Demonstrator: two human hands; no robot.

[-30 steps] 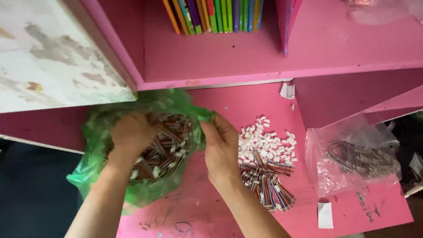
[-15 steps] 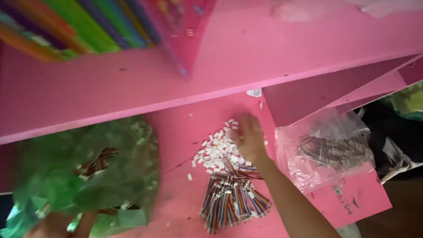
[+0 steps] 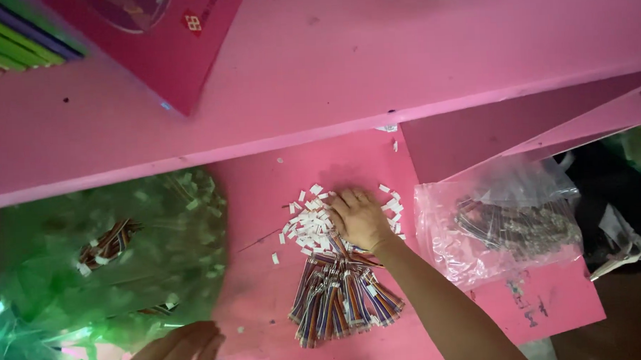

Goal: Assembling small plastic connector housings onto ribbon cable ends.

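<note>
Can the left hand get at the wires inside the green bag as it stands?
Probably yes. The left hand sits at the lower edge of the green bag, and the striped wires show through an opening higher up. Nothing lies between, though bag film may cover part of them.

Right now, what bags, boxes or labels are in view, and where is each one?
Green plastic bag: left, crumpled, see-through, wires inside, by the left hand.
Clear plastic bag: right of the right hand, holding dark wires.
Pink box: upper shelf, flat, small red square label.
</note>
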